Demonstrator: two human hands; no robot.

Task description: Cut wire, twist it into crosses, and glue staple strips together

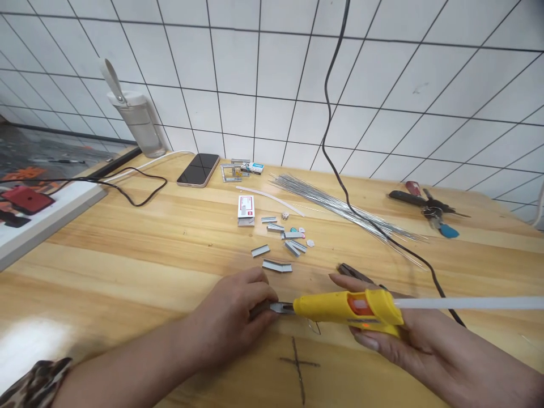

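Observation:
My right hand (425,345) is wrapped round a yellow hot glue gun (340,306), and a long white glue stick (471,303) juts from its back. The gun points left. My left hand (238,311) is closed in a pinch on a small grey strip of staples (280,307), close against the gun's front; whether the nozzle touches it I cannot tell. Part of the gun's wire stand (314,327) shows underneath. Behind the gun lie pliers (355,272), partly covered. Several loose staple strips (277,266) are scattered beyond my left hand.
A staple box (246,209), staple frames (232,171), a phone (199,169) and thin wires (327,198) lie toward the tiled wall. A black cord (329,113) hangs down across the right side. Keys (433,212), a bottle (138,124) and a power strip (55,207) are farther out.

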